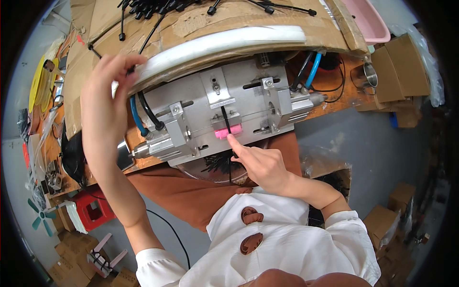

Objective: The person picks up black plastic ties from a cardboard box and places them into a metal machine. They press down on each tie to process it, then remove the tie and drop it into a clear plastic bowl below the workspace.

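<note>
A metal fixture (205, 95) with two facing cylinder clamps sits at the edge of the bench in front of me. A thin black rod (225, 117) lies across its middle, over a bright pink block (228, 131). My right hand (265, 167) grips the near part of this rod, its index finger stretched along it by the pink block. At the upper left, my left hand (110, 79) pinches the end of something black and slim, apparently another black rod, beside the white padded strip (224, 43). Its fingers partly hide what they hold.
Black rods with knobbed ends (158, 7) lie piled on the cardboard (191, 24) beyond the fixture. Blue air hoses (313, 71) run to both clamps. Below the fixture, a clear round container (196, 173) holds black pieces. A metal cup (369, 75) stands right.
</note>
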`<state>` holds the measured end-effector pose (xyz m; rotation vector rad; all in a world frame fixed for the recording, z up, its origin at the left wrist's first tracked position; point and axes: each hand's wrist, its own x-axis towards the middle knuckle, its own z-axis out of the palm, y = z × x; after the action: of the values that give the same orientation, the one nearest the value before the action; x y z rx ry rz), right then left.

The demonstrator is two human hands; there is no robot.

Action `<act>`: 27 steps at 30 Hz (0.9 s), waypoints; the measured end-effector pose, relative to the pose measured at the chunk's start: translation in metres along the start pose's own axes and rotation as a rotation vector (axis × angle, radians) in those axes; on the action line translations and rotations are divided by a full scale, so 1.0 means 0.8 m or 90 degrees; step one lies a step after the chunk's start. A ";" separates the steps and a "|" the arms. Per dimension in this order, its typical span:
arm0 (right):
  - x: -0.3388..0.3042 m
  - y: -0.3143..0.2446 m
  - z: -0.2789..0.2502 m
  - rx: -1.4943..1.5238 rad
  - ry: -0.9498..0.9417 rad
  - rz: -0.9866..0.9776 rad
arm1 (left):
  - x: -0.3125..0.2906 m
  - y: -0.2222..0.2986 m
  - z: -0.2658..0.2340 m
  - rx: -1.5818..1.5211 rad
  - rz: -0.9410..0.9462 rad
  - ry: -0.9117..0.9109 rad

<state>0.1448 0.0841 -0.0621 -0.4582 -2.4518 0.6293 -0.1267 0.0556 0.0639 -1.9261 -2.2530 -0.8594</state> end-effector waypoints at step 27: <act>0.043 0.023 -0.113 -0.003 0.113 -0.013 | -0.065 0.061 0.071 0.095 0.063 0.128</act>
<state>0.1746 0.1449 0.0095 -0.4701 -2.2875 0.5503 -0.0526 0.0374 0.0144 -1.7825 -2.0290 -0.8068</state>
